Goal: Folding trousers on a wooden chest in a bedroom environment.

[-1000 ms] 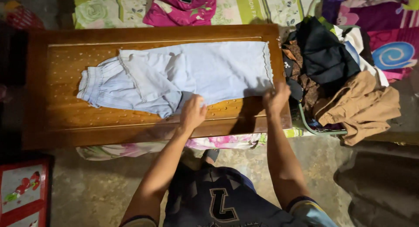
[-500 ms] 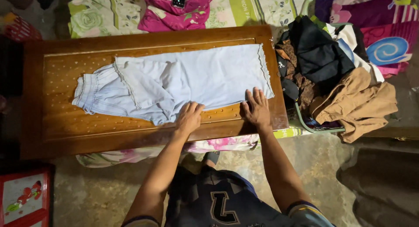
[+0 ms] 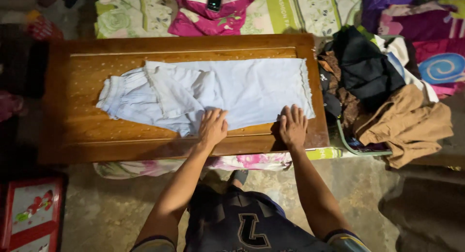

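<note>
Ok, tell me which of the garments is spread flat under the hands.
The pale blue trousers on the wooden board. The left hand and right hand press flat on their near edge; the dark top and tan garment lie bunched in the pile alongside.

Two bare arms run up from the lower edge of the view, ending in the left hand (image 3: 212,127) and the right hand (image 3: 292,126); no rings, watch or bracelets show on either; short sleeves (image 3: 344,240) sit at the shoulders, dark with a lighter band at the hem; the shirt (image 3: 242,218) is dark navy, with a large block numeral outlined in white on the chest.
</note>
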